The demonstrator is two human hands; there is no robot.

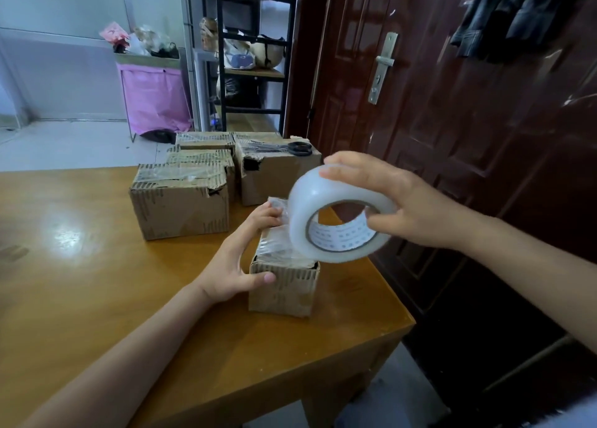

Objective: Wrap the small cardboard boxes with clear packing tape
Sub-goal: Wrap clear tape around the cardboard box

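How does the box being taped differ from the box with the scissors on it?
The box being taped stands alone at the near table edge, steadied by the left hand; the box with the scissors sits at the far edge, untouched. The near one looks smaller, with the tape roll over it; the far one carries scissors. Both are worn brown cardboard.

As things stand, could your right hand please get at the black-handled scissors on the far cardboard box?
Probably not yet: the right hand grips the clear tape roll. The black-handled scissors lie uncovered atop the far cardboard box.
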